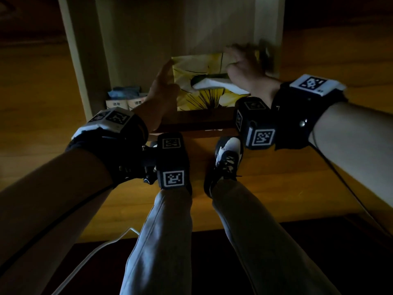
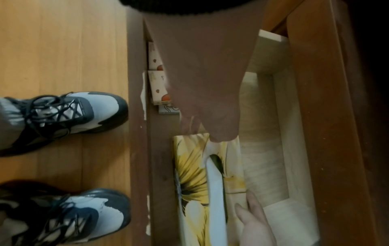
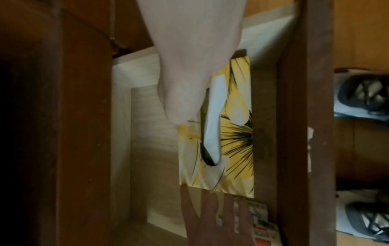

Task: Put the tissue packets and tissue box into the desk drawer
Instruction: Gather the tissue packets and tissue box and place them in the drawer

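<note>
The yellow flowered tissue box [image 1: 202, 90] [image 2: 189, 174] [image 3: 235, 141] lies flat in the open desk drawer [image 1: 148, 50], against its dark front wall [image 1: 191, 122], a white tissue sticking out of its slot. My left hand [image 1: 161, 86] [image 2: 202, 83] [image 3: 212, 216] has straight fingers against the box's left end. My right hand [image 1: 246, 67] [image 2: 254, 221] [image 3: 189, 66], blurred, rests with spread fingers on the box's far right corner. Small tissue packets [image 1: 125, 99] [image 2: 156, 83] [image 3: 261, 221] sit in the drawer's front left corner, beside my left hand.
The pale drawer floor [image 2: 263, 158] behind the box is bare up to the back wall. Dark desk frame [image 3: 84, 133] borders the drawer. My shoes [image 2: 63, 116] [image 1: 227, 158] stand on the wooden floor just before the drawer front. A cable trails from my right wrist.
</note>
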Available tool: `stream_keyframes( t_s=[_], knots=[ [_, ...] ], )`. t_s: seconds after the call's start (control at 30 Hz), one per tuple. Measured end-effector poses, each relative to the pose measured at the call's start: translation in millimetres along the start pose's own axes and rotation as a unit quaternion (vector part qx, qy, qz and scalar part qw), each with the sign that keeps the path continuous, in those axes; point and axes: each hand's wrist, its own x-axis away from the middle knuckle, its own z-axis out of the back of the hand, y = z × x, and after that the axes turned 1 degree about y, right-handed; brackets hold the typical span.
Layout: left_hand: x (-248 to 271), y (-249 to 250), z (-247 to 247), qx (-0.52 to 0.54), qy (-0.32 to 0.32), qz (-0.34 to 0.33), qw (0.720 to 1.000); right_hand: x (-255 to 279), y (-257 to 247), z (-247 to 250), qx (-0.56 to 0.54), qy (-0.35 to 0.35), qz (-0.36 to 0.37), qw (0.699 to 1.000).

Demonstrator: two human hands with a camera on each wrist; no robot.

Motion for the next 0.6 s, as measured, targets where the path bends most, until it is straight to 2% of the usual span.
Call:
stream_keyframes(
  t_s=[0.07,0.13,0.2,0.37,0.43,0.5,0.57,0.6],
  knots=[
    [3.9,-0.9,0.2,0.032,-0.013,0.020,0.999,0.0,0.7,-3.7,0.048,0.017,0.000,0.999],
    [8.1,0.2,0.9,0.060,-0.007,0.048,0.997,6.6,1.4,-7.2,0.048,0.021,-0.014,0.999],
    [14.0,-2.7,1.3,0.056,0.011,0.074,0.996,16.7,4.3,-13.0,0.040,0.009,-0.033,0.999],
    [42.4,-7.2,-2.4,0.030,-0.020,0.109,0.993,28.4,11.8,-19.9,0.010,-0.038,-0.035,0.999],
    [49.5,-10.1,-2.6,0.008,-0.047,0.116,0.992,27.8,9.1,-12.6,-0.053,-0.065,-0.042,0.996],
    [51.1,-10.0,-1.9,0.011,-0.038,0.136,0.990,28.8,7.7,-1.3,-0.141,-0.082,-0.057,0.985],
    [54.6,-3.4,-2.0,0.026,-0.014,0.134,0.991,31.3,11.3,12.9,-0.238,-0.035,-0.085,0.967],
    [58.8,3.2,-5.0,-0.003,-0.013,0.125,0.992,33.4,15.2,18.5,-0.296,-0.005,-0.107,0.949]
  ],
)
